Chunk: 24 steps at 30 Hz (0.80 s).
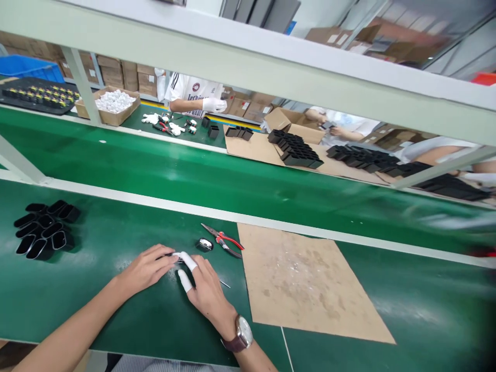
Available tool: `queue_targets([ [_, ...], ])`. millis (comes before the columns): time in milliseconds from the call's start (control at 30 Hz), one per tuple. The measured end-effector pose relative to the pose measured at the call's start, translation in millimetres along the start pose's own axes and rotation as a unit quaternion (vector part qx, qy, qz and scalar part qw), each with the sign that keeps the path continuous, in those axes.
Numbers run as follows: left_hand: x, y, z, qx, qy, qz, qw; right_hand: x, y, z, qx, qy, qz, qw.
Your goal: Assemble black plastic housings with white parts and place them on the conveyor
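Note:
My left hand [149, 267] has its fingers closed on a small black-and-white part [179, 259] low over the green table. From the other side my right hand [207, 287], with white finger cots on thumb and index finger, reaches in. Its index finger touches the part, while the thumb stands apart. Beyond the hands lies a similar black oval piece [204, 244] with a white top. Beside that piece are red-handled long-nose pliers [221, 238]. A thin metal rod [225, 283] shows past my right hand; whether it lies on the table is unclear.
Black oval tubes [45, 230] stand grouped at the left. A stained cardboard sheet [310, 279] lies to the right. Past a green conveyor belt [174, 178], co-workers handle parts among black housings [296, 147] and a box of white pieces [127, 109]. A shelf beam crosses above.

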<state>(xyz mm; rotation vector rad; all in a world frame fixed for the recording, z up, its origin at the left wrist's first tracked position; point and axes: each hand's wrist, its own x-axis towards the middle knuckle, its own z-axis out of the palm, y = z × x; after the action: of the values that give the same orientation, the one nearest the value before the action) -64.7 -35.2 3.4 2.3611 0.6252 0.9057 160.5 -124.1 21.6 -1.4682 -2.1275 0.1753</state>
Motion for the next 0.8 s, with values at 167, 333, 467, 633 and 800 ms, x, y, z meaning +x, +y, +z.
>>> queue_targets([
  [167,6.9,5.8,10.1,-0.154,0.049,-0.171,0.972,-9.3,1.1,5.5,0.062,0.062,0.038,0.995],
  [333,14.7,19.1,19.6,-0.315,0.064,-0.297,0.899,5.4,-1.2,12.5,0.094,0.036,0.016,0.995],
  [467,20.6,29.9,17.7,-0.356,0.082,-0.302,0.881,12.3,-3.4,12.7,0.092,0.07,-0.006,0.993],
  [633,29.5,30.9,10.4,-0.519,0.113,-0.398,0.748,17.9,-12.7,5.6,0.128,0.111,-0.027,0.985],
  [800,27.5,23.7,7.5,-0.637,0.105,-0.409,0.645,25.5,-17.6,2.5,0.237,0.161,0.047,0.957],
])
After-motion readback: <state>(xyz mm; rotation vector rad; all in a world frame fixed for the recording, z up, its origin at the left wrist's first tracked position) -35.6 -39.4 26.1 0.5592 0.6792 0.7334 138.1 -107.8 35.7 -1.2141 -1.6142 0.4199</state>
